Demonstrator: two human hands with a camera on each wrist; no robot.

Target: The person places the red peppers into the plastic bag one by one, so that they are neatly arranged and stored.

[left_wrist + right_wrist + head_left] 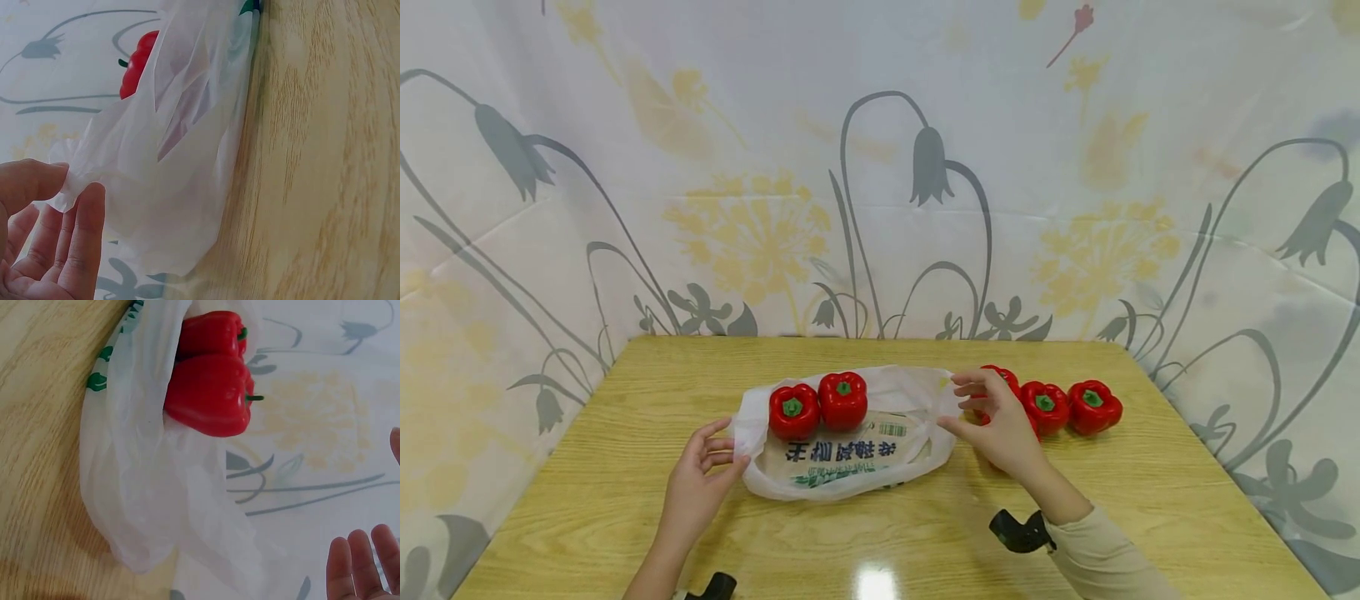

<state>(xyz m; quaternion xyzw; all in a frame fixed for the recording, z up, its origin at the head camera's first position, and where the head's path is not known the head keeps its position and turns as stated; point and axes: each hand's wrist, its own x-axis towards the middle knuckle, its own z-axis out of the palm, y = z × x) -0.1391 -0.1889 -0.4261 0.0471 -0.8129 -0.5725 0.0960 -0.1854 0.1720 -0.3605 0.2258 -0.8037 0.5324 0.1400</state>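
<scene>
A white plastic bag [902, 387] with dark and green print lies spread on the table, its mouth open. Two red bell peppers sit in its mouth, one on the left [794, 412] and one beside it [843, 402]; both show their green stems. My left hand [696, 479] pinches the bag's left edge between thumb and fingertips, plain in the left wrist view. By the bag's right edge, my right hand [1000, 429] has its fingers spread and holds nothing. In the right wrist view its fingers [356, 565] stand apart from the bag.
Several more red bell peppers [1094, 407] cluster on the table right of the bag, some partly hidden behind my right hand. The wooden table [662, 375] ends at a flower-printed cloth backdrop [880, 250] behind and on both sides.
</scene>
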